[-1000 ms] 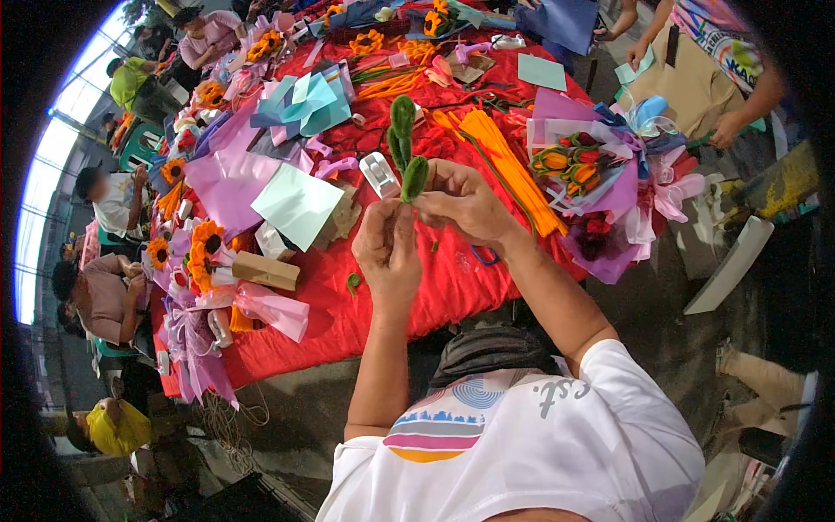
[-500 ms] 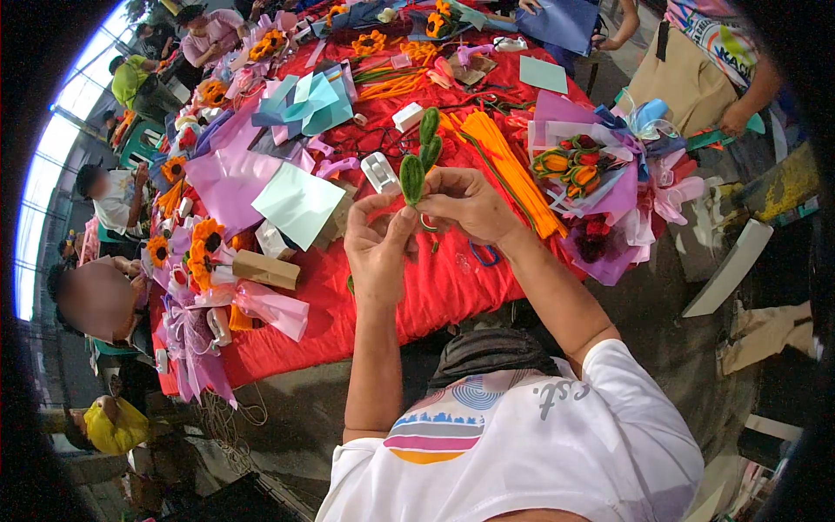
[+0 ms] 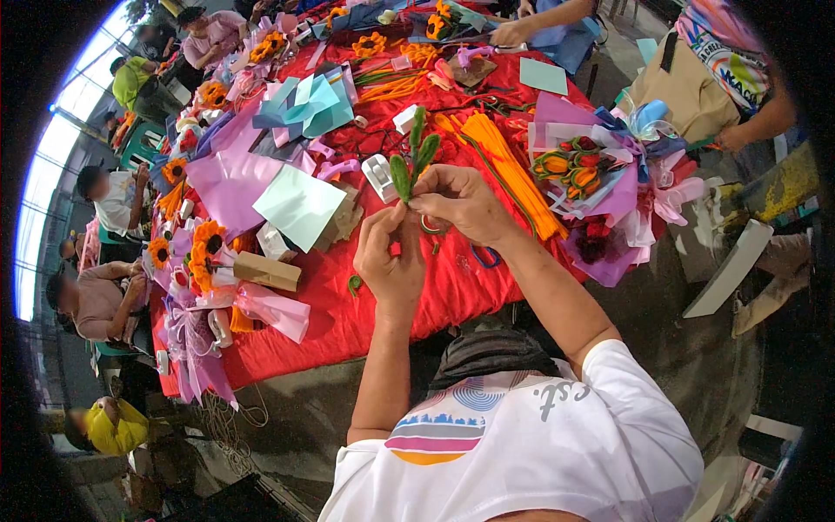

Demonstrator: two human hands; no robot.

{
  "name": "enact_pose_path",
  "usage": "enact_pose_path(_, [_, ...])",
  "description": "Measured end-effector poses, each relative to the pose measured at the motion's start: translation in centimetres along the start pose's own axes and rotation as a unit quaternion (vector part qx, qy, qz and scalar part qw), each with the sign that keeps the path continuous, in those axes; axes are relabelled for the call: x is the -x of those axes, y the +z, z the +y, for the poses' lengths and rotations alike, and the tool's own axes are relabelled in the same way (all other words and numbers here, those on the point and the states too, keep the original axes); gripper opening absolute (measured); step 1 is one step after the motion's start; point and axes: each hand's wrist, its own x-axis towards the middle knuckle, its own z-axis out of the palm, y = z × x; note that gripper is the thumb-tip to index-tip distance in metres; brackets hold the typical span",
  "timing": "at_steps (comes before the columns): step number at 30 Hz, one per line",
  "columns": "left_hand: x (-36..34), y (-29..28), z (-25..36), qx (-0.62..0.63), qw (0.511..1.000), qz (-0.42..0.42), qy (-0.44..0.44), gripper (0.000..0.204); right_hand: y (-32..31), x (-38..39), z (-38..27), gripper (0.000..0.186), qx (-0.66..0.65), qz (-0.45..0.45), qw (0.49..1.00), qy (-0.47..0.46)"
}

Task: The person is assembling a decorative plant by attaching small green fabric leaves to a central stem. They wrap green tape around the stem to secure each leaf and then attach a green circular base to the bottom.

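Observation:
A green fuzzy pipe-cleaner sprig of three looped leaves [image 3: 400, 174] stands upright between my hands over the red-covered table [image 3: 374, 335]. My left hand [image 3: 390, 261] pinches its base from the left, fingers curled. My right hand [image 3: 461, 209] grips the same base from the right with thumb and fingers; a thin curled stem hangs below. Just behind sit a white plastic dispenser [image 3: 377, 177] and a smaller white block [image 3: 404, 120]. To the right lies a bundle of orange pipe cleaners [image 3: 513, 178].
Wrapped tulips [image 3: 570, 170], sunflower bouquets [image 3: 207, 244], pale mint sheets [image 3: 296, 204] and lilac wrap [image 3: 224, 178] crowd the table. Co-workers sit along the left [image 3: 113, 304]; another's hand [image 3: 509, 33] reaches in at the back, and an arm [image 3: 757, 122] is at the right.
The sprig has turned between my fingers, its leaves now fanned apart. My left hand has shifted slightly right since half a second ago. A co-worker's arm now reaches in at the back right.

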Motion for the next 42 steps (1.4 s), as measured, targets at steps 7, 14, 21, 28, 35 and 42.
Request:
enact_pose_path(7, [0.7, 0.7, -1.0, 0.128, 0.988, 0.056, -0.064, 0.011, 0.8, 0.1, -1.5, 0.008, 0.059, -0.02, 0.998, 0.003])
enact_pose_path(14, [0.4, 0.0, -0.1, 0.169, 0.981, 0.057, -0.075, 0.011, 1.1, -0.2, -1.7, 0.011, -0.026, -0.052, 0.998, 0.019])
enact_pose_path(21, [-0.1, 0.0, 0.6, 0.186, 0.971, 0.035, -0.148, 0.012, 1.3, -0.4, -1.6, 0.007, -0.008, -0.027, 1.0, 0.011])
enact_pose_path(28, [0.1, -0.2, -0.3, 0.183, 0.963, 0.026, -0.194, 0.012, 1.3, -0.7, -1.0, 0.006, 0.014, -0.018, 1.0, -0.003])
enact_pose_path(35, [-0.4, -0.9, -0.1, 0.326, 0.901, -0.04, -0.282, 0.012, -0.3, -0.7, -2.4, 0.008, 0.127, -0.088, 0.988, -0.018])
enact_pose_path(42, [-0.5, -1.1, -0.6, 0.393, 0.865, -0.04, -0.31, 0.009, -0.2, -1.0, -2.6, 0.011, 0.212, -0.107, 0.97, -0.043])
